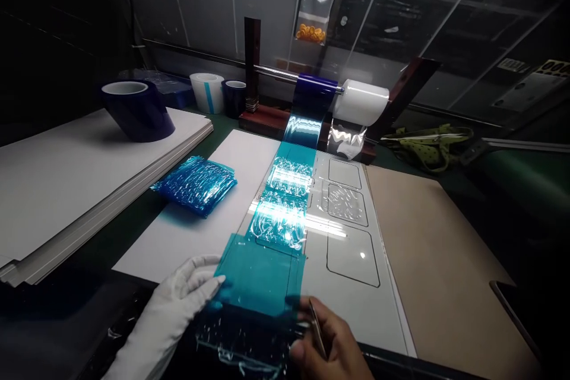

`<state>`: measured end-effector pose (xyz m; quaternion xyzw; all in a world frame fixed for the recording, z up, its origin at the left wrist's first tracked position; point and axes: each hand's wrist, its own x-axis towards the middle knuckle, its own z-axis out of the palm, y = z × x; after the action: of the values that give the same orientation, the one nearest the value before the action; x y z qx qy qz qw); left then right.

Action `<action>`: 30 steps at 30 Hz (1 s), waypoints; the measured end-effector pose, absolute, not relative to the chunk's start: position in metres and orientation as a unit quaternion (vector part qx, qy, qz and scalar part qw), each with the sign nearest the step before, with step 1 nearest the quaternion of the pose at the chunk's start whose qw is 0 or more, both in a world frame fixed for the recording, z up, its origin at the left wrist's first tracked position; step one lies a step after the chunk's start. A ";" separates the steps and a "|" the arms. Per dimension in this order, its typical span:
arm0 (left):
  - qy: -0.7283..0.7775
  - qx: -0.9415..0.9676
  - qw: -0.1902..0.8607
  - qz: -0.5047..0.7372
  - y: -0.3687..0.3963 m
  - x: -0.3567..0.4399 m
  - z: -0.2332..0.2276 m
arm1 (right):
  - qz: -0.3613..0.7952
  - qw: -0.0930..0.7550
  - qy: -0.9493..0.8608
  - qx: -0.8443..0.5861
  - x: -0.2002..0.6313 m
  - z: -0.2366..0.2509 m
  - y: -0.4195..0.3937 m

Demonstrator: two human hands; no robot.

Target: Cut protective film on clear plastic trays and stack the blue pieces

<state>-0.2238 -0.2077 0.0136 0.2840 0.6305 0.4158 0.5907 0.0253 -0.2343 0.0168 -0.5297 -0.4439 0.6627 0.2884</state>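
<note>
A cut sheet of blue film (256, 276) lies in front of me over the near end of the board. Its left edge is pinched between the thumb and fingers of my left hand (191, 285), which wears a white glove. My bare right hand (327, 341) is closed around a thin metal tool (317, 326), whose exact kind I cannot make out, at the film's lower right corner. Behind the sheet, a strip of blue film (285, 208) with wrinkled patches runs up to a blue film roll (317, 84). Crumpled pieces of blue film (196, 187) are piled at the left.
A rod between dark red posts (252, 62) carries the blue roll and a clear film roll (363, 101). Outlined rounded rectangles mark the white board (356, 314). On the left, a large blue roll (138, 113) sits on stacked white sheets (53, 190). Brown cardboard (431, 237) lies right.
</note>
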 end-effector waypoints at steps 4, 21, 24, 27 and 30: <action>0.608 0.305 0.568 0.464 -0.163 -0.219 0.037 | 0.462 0.289 -0.557 -0.627 0.062 0.028 -0.197; 0.581 0.370 0.571 0.447 -0.080 -0.176 0.007 | 0.291 0.206 -0.645 -0.676 0.096 0.006 -0.141; 0.590 0.383 0.566 0.429 -0.079 -0.174 0.009 | 0.301 0.190 -0.653 -0.669 0.095 0.008 -0.136; 0.603 0.409 0.550 0.408 -0.079 -0.173 0.010 | 0.310 0.183 -0.654 -0.666 0.093 0.011 -0.133; 0.621 0.460 0.507 0.382 -0.079 -0.173 0.008 | 0.314 0.168 -0.656 -0.666 0.090 0.015 -0.130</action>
<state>-0.1732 -0.0785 0.0077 0.4598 0.6207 0.3819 0.5074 0.0900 -0.1299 0.0149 -0.6660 -0.6556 0.3136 0.1680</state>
